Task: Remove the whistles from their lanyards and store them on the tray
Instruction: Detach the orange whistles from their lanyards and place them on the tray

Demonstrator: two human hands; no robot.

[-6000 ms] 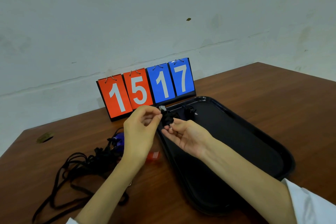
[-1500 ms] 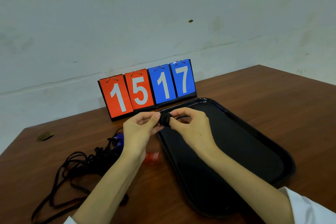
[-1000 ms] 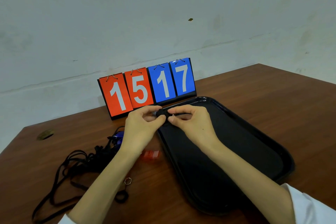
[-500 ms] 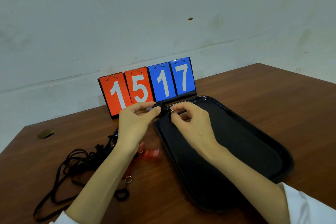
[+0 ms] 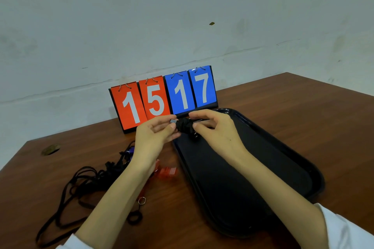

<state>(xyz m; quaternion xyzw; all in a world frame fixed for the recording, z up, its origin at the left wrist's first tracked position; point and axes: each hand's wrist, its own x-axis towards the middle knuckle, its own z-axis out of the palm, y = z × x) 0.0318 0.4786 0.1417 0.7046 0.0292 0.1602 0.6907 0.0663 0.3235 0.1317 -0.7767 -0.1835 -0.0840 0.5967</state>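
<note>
Two hands hold one black whistle (image 5: pixel 185 125) above the far corner of the tray (image 5: pixel 315 178).
The left hand (image 5: pixel 153 137) pinches the whistle body to steady it; the right hand (image 5: pixel 218 133) pinches its metal fitting, likely to work it free. Lanyards (image 5: pixel 85 180) lie left of the tray.

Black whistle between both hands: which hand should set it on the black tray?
Likely the right. The right hand pinches the small black whistle above the black plastic tray; the left hand pinches its other end over the brown wooden table, beside the rim.
</note>
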